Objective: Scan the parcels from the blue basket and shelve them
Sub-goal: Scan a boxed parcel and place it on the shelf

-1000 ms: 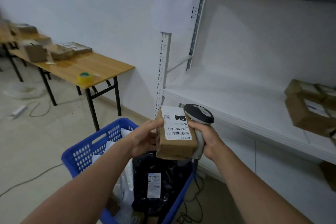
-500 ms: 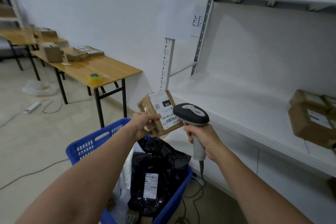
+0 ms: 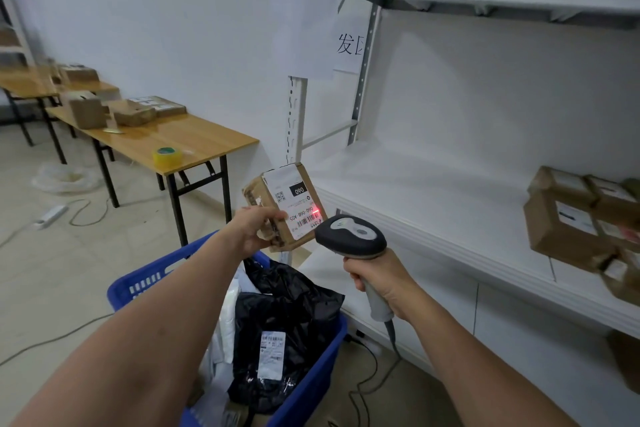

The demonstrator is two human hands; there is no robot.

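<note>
Brown cardboard parcel (image 3: 282,206), white label red-lit, gripped by left hand (image 3: 254,230), right hand (image 3: 375,272) clutching scanner (image 3: 351,236)

The white shelf (image 3: 433,204) holds a cluster of brown cardboard parcels (image 3: 568,218) at its right end. The wooden table (image 3: 207,139) carries a roll of yellow tape (image 3: 167,156) near its front edge and cardboard boxes (image 3: 133,113) farther back. A white power strip (image 3: 52,216) and loose cables (image 3: 88,215) lie on the floor (image 3: 52,281).
</note>
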